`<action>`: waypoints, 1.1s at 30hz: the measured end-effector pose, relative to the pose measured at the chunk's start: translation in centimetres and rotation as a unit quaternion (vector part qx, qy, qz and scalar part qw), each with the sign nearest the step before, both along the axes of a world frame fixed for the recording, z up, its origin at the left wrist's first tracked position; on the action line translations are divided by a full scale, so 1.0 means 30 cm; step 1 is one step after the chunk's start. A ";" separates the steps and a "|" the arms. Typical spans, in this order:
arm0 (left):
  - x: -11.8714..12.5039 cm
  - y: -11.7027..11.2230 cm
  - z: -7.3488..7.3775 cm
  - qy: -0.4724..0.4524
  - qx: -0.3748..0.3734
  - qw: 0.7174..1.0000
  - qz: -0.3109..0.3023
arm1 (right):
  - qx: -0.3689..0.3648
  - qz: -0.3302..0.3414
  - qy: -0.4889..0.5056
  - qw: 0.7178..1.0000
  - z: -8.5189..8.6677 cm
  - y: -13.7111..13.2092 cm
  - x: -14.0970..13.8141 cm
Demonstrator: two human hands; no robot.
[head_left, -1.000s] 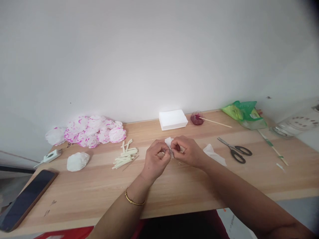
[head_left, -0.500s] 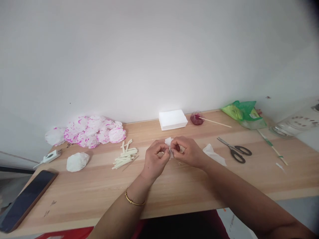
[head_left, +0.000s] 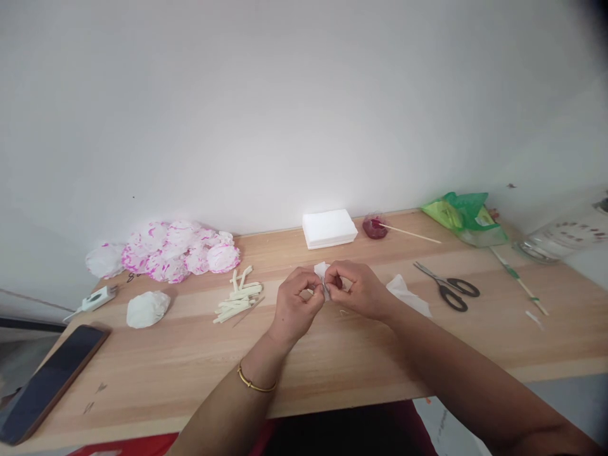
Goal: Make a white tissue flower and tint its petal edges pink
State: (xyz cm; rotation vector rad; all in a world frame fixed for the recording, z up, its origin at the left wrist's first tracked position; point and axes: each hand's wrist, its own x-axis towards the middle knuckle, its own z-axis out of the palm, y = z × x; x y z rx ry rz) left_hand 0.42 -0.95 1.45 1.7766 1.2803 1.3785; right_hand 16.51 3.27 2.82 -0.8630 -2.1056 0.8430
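A small piece of white tissue paper is pinched between my two hands over the middle of the table. My left hand grips it with thumb and forefinger, a gold bangle on that wrist. Opposite, my right hand pinches the same tissue, fingertips almost touching the left ones. The fingers hide most of its middle. Just left of my hands lies a pile of pale cream strips with a thin stick. Right of my right hand, another loose white tissue piece rests on the wood.
Pink-edged white paper flowers, a white ball and a phone lie left. At the back are a white tissue stack and a dark red dye bag. Scissors, a green bag and a glass vase are right.
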 end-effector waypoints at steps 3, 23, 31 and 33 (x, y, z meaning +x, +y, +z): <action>0.000 0.001 0.002 -0.024 -0.025 0.999 0.004 | -0.055 -0.004 0.037 0.998 0.007 0.000 0.006; 0.000 0.025 0.000 -0.392 -0.275 0.878 0.017 | -0.059 0.021 0.027 0.998 0.009 0.003 0.026; -0.002 0.030 -0.004 -0.458 -0.288 0.841 -0.028 | 0.107 -0.028 -0.037 0.993 -0.004 0.013 0.009; 0.003 0.029 -0.013 -0.425 -0.269 0.864 -0.024 | 0.094 -0.041 -0.030 0.994 0.000 0.010 0.009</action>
